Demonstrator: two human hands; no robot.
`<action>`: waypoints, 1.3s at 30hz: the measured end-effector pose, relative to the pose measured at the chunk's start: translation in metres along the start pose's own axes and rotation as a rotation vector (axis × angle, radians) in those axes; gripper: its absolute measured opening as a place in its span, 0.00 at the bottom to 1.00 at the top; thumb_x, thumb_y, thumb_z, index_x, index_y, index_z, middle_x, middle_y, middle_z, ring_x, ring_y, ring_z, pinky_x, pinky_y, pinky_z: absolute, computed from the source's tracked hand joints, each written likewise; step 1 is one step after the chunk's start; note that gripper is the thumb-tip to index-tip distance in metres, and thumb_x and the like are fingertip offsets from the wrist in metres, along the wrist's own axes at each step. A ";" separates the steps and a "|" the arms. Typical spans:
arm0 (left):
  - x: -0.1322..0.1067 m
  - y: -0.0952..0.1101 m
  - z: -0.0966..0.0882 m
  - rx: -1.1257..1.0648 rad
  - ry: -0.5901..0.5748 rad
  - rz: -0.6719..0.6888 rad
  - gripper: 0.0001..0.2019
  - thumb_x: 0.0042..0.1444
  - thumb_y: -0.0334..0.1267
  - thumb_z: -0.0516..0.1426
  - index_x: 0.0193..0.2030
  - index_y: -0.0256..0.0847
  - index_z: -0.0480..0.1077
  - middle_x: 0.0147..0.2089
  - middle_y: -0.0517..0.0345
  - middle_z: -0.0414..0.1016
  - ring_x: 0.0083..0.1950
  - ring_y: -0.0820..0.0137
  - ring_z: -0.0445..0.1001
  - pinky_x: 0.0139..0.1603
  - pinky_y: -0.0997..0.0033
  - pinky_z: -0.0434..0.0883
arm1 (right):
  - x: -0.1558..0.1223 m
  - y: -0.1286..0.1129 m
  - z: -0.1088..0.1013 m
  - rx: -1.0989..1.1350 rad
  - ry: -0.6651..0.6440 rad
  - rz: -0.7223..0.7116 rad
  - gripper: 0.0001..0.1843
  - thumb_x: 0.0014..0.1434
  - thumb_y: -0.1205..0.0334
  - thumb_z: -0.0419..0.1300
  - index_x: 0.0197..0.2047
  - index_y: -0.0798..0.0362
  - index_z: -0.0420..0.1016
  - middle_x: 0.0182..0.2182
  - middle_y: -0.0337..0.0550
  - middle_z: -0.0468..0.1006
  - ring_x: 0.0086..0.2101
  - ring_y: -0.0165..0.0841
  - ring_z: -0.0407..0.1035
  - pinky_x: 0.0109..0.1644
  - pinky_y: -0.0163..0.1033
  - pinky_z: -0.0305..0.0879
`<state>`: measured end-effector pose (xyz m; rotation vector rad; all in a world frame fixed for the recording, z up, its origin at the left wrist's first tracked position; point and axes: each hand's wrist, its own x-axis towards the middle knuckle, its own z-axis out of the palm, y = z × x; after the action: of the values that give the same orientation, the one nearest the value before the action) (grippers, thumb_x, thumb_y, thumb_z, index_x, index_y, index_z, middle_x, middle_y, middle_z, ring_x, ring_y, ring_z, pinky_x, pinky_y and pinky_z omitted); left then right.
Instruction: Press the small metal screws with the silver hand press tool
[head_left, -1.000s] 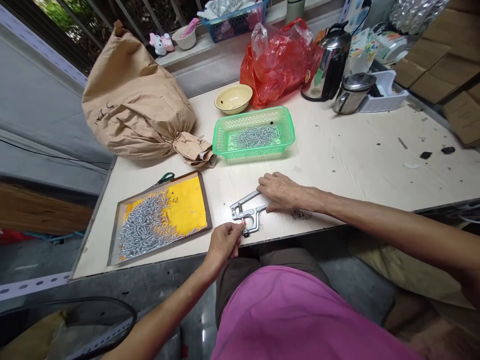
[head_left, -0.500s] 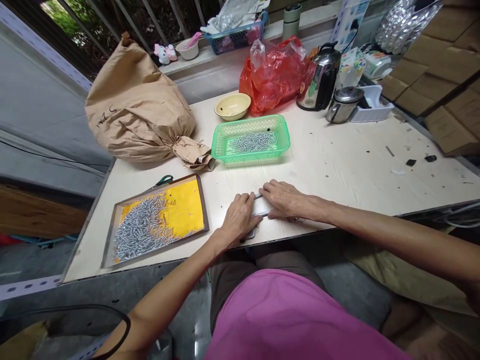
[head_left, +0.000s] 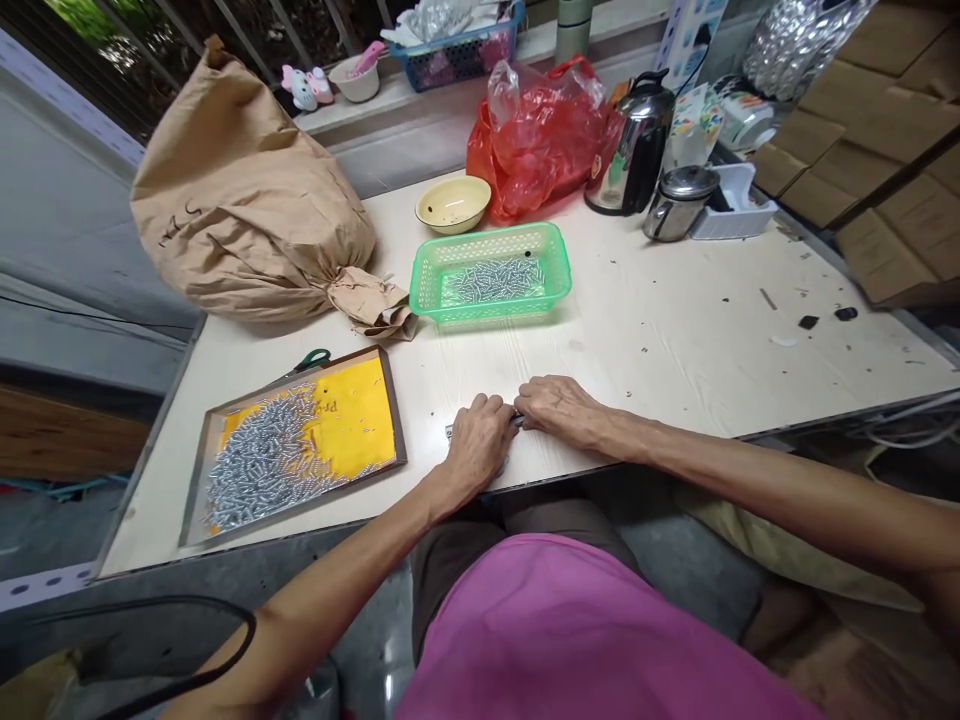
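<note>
Near the front edge of the table, my left hand [head_left: 480, 440] and my right hand [head_left: 561, 410] are closed on a narrow grey metal-edged plate [head_left: 518, 421]. Most of it is hidden under the fingers, so its exact kind is unclear. To the left lies a shallow tray [head_left: 396, 420] with a yellow bottom, holding a heap of small silvery metal pins [head_left: 262, 455]. A green plastic basket [head_left: 491, 312] stands beyond my hands, with more small metal pins [head_left: 499, 281] in it.
A tied brown paper sack [head_left: 255, 200] fills the back left, near green-handled scissors [head_left: 313, 358]. Behind the basket are a cream bowl [head_left: 453, 205], a red plastic bag [head_left: 536, 140], a kettle [head_left: 637, 145] and a metal cup [head_left: 681, 205]. Cardboard boxes [head_left: 885, 110] stand at right.
The plate lay flat with its broad face showing between my hands. Now only a narrow strip shows, and my hands are closer together. The whole view has shifted slightly.
</note>
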<state>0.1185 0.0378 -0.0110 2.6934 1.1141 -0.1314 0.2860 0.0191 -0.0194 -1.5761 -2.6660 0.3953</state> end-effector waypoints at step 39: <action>-0.161 -0.119 -0.018 -0.027 0.611 -0.650 0.11 0.62 0.36 0.51 0.43 0.38 0.73 0.39 0.51 0.74 0.44 0.64 0.69 0.46 0.65 0.67 | 0.051 -0.075 0.006 0.363 0.271 -0.520 0.10 0.65 0.67 0.46 0.43 0.53 0.68 0.36 0.44 0.73 0.35 0.31 0.68 0.38 0.36 0.65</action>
<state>-0.0791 0.0137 0.0133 2.2810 2.1051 0.6350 0.1961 0.0274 -0.0138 -0.7442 -2.4807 0.5505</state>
